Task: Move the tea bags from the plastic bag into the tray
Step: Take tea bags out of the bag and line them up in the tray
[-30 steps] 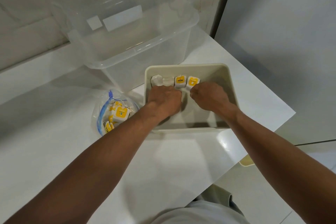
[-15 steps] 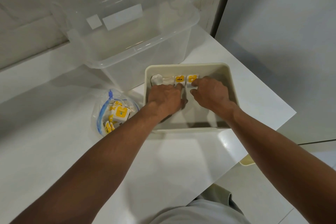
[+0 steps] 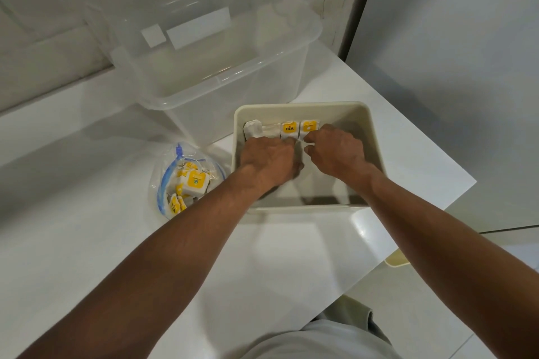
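Observation:
A cream tray (image 3: 297,105) stands on the white table. Several white tea bags (image 3: 289,130) with yellow tags stand in a row along its far wall. Both hands are inside the tray. My left hand (image 3: 268,157) is knuckles-up with its fingers curled down against the left part of the row; what the fingers hold is hidden. The thumb and forefinger of my right hand (image 3: 335,151) pinch the rightmost tea bag (image 3: 309,128). Left of the tray lies the clear plastic bag (image 3: 167,183) with a blue zip, with more tea bags (image 3: 196,182) inside.
A big clear storage bin (image 3: 204,67) stands just behind the tray and the bag. The table's right edge runs diagonally close to the tray. A beige object (image 3: 398,261) shows below that edge. A grey wall panel fills the right side.
My right hand has slid forward to the rightmost tea bag and pushed it upright against the far wall. My left hand has edged forward to the row.

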`<state>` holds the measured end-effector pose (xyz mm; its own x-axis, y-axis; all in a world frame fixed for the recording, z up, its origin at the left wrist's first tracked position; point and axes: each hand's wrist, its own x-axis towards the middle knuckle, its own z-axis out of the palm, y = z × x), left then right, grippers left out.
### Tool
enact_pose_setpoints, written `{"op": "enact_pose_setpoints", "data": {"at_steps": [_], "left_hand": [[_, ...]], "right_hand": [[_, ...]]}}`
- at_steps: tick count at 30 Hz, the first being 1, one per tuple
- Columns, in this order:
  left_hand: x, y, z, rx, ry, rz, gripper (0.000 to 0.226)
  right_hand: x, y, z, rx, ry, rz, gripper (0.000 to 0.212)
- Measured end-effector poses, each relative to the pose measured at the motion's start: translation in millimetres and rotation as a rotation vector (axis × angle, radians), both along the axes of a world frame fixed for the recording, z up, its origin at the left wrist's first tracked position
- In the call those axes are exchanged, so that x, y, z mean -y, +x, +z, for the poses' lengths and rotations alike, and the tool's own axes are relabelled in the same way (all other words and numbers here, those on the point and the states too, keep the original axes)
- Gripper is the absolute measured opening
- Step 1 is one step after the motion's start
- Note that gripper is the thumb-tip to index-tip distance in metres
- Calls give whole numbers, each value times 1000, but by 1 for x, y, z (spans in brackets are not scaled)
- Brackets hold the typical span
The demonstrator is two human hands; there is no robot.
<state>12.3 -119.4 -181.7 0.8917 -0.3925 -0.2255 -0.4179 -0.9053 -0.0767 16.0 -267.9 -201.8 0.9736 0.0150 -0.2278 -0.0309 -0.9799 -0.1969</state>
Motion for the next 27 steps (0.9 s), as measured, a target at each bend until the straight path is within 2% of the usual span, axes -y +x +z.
{"op": "enact_pose_setpoints", "data": {"at_steps": [4,8,15,17,22,27], "left_hand": [[1,1,0,10,32,-4,58],[1,4,-6,7,-22,4,58],[-8,-10,11,136,-94,-51,56],[-17,-13,18,136,-161,-64,54],[-54,-16,47,-95,-490,3,36],[-95,-20,64,-82,-683,129,21]], "right_hand": [[-1,2,0,-7,-1,8,34],[-1,0,2,-12,6,8,31],[1,-10,11,19,122,3,34],[2,-15,15,10,226,51,35],[5,-28,32,-69,481,106,28],[-4,-36,49,-85,577,155,18]]}}
